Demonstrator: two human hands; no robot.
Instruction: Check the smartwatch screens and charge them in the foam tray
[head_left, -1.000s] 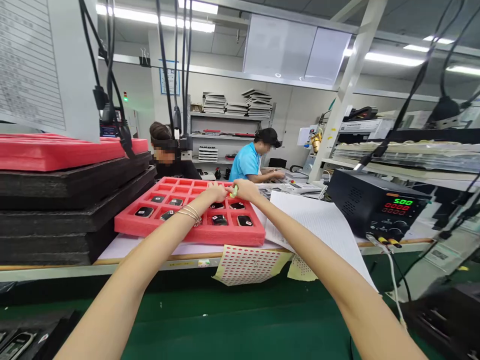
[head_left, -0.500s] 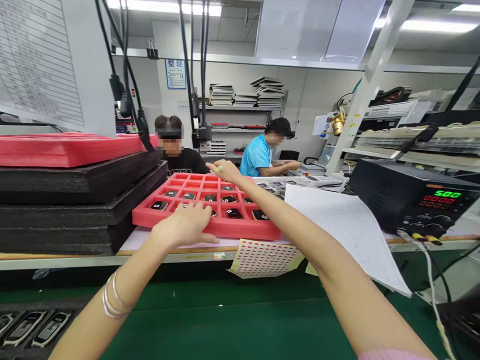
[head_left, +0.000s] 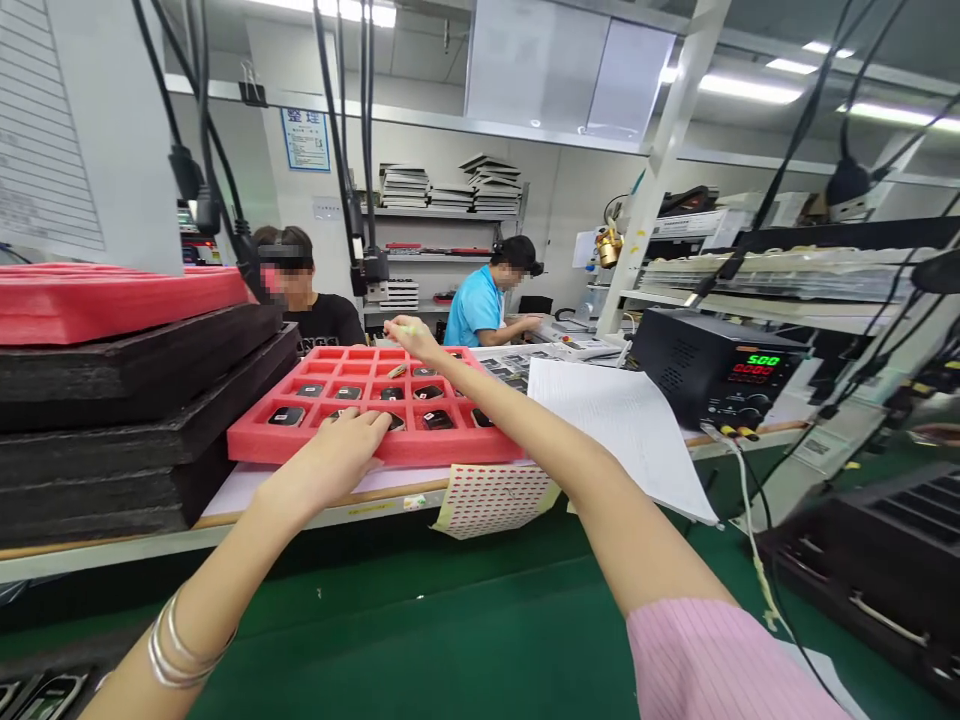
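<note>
A red foam tray point(head_left: 300, 450) with square compartments lies on the bench, several of them holding dark, rounded-square watch-like pieces point(head_left: 438, 420). My left hand point(head_left: 349, 440) rests over the tray's front edge, fingers stretched out above the front row and partly hiding pieces there. Over the tray's far side is my right hand point(head_left: 412, 335), its fingers bent together in a pinch. Something yellow-green shows at those fingers; whether they hold anything is too small to tell. Below that hand, a small tan-edged piece point(head_left: 397, 370) sits tilted in a compartment.
Black foam trays point(head_left: 135, 420) are stacked at the left, with another red tray point(head_left: 112, 300) on top. White paper sheets point(head_left: 600, 420) and a power supply point(head_left: 712, 370) stand at the right. Cables point(head_left: 360, 150) hang in front. Two people sit across the bench.
The view has turned to the right, so the bench appears further left. My right hand stays over the tray's far side, fingers more bunched. A tan-edged piece now shows in a compartment below it.
</note>
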